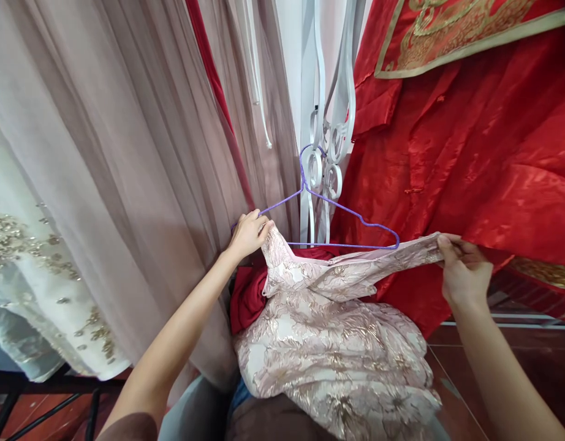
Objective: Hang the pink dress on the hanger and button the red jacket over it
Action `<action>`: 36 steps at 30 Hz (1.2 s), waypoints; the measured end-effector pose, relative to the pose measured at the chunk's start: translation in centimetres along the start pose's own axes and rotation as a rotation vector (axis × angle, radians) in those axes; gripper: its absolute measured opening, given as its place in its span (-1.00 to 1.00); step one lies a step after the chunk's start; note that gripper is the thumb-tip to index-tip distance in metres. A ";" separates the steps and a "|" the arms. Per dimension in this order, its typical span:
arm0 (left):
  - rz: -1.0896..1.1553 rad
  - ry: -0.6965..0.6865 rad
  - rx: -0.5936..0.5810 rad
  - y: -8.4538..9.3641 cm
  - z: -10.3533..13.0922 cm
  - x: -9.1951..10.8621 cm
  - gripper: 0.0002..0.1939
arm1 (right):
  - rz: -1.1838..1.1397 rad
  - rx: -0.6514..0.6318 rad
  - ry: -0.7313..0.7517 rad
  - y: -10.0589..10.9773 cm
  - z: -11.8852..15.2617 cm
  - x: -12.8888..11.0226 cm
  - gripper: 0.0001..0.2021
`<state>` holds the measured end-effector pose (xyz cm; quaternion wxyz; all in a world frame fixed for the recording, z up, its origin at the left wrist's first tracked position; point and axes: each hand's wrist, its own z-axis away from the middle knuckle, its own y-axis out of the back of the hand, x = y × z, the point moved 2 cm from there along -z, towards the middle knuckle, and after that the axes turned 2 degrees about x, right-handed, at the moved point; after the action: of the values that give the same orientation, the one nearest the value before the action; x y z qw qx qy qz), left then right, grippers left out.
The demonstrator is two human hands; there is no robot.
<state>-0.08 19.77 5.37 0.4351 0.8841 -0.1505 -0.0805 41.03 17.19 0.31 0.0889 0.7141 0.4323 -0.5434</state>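
A pale pink dress with a metallic gold floral pattern (337, 343) spreads over my lap, its top edge raised. My left hand (251, 234) is closed at the left end of a purple hanger (360, 219), pinching the dress's upper left corner there. Out to the right, my right hand (464, 269) pinches the end of the dress's other upper part, pulled taut sideways. The hanger's right end lies just above that stretched fabric, apart from my right hand. Its hook is up against white scrolled metalwork; whether it hangs there I cannot tell.
Greyish-pink sheer fabric (140, 153) hangs on the left, with a beaded white gown (48, 269) beyond it. Red satin garments (470, 141) fill the right side. A white scrolled metal frame (314, 171) stands between them. Dark red cloth (246, 300) lies behind the dress. Black metal bars (93, 410) are lower left.
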 end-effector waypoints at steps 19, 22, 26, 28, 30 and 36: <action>0.325 0.013 0.060 0.2 1.1 1.8 -0.69 | 0.654 -0.722 0.541 -8.3 1.0 -4.7 -0.78; 0.521 0.047 0.216 0.7 2.3 0.7 -0.71 | 0.674 -0.734 0.607 -8.5 0.8 -4.5 -0.80; 0.673 0.281 0.402 0.5 5.8 -3.3 -0.68 | 0.709 -0.720 0.649 -8.7 0.6 -4.0 -0.79; 0.751 0.397 0.353 -0.2 7.7 -5.4 -0.63 | 0.713 -0.717 0.661 -8.7 0.4 -3.7 -0.78; 0.815 0.536 0.274 -1.0 9.2 -7.0 -0.56 | 0.713 -0.708 0.677 -8.6 0.3 -3.5 -0.76; 0.918 0.748 0.223 -2.5 9.7 -7.8 -0.46 | 0.714 -0.670 0.672 -8.4 0.4 -3.3 -0.76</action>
<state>-9.61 16.57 -2.43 0.3537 0.7374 -0.3608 0.4483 34.61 20.35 5.86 0.3452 0.8813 0.3175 -0.0581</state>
